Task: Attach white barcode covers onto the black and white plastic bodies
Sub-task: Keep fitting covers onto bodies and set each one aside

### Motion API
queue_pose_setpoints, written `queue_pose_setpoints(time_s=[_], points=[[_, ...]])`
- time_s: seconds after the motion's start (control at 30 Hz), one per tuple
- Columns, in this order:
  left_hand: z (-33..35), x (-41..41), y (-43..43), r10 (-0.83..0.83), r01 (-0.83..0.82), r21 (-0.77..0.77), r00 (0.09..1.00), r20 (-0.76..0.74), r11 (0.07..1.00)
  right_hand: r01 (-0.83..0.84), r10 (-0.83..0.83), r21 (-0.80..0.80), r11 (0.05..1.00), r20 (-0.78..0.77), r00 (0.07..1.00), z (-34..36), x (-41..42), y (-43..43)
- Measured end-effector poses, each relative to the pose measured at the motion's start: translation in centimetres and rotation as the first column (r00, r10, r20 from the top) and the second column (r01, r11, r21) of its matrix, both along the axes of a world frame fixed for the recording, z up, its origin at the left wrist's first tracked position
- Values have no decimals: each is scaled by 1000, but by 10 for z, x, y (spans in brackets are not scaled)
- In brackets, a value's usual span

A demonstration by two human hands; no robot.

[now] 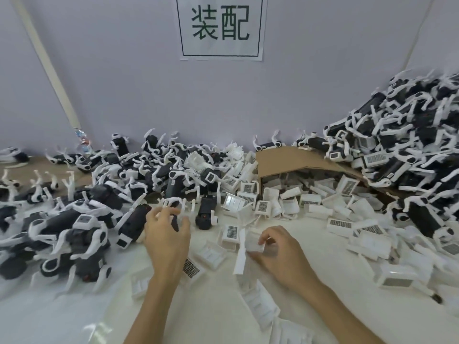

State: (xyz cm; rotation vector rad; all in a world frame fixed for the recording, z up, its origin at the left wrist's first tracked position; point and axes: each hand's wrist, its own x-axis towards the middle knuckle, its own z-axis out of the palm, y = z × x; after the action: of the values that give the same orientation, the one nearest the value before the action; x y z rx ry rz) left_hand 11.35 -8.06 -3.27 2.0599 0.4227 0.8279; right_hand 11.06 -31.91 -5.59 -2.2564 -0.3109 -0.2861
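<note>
White cover [253, 247] in right grip [277, 254]

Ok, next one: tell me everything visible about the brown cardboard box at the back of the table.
The brown cardboard box sits right of centre on the white table, close to the pale wall. It seems tipped on its side, its upper panel bent and its open mouth facing the camera. The opening is full of white plastic barcode covers, which spill out in front. A heap of black and white plastic bodies covers its right end, and a few more rest along its back edge.
</note>
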Motion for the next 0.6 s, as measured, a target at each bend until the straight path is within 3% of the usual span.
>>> queue_pose_setpoints(time_s=[0.1, 0.2, 0.37, 0.47, 0.6], points=[[4, 0, -6, -41, 54, -108, 992, 117, 993, 25, -23, 104, 994, -18, 1000, 6, -2, 2], [7, 1, -10, -46, 66, -144, 989, 137, 987, 57, -51, 234, 970, -29, 998, 14, -4, 0], [4, -1, -6, 21, -7, 69, 979, -201, 998, 86, -88, 303, 949, -5, 996, 20, -4, -4], [8, -4, -5, -62, 86, 83, 964, -259, 993, 111, -140, 313, 943, 71, 988, 20, -4, -5], [7, -4, -10, -163, 246, 220, 927, -339, 944, 87, -135, 365, 927, 109, 985, 20, -3, -7]])
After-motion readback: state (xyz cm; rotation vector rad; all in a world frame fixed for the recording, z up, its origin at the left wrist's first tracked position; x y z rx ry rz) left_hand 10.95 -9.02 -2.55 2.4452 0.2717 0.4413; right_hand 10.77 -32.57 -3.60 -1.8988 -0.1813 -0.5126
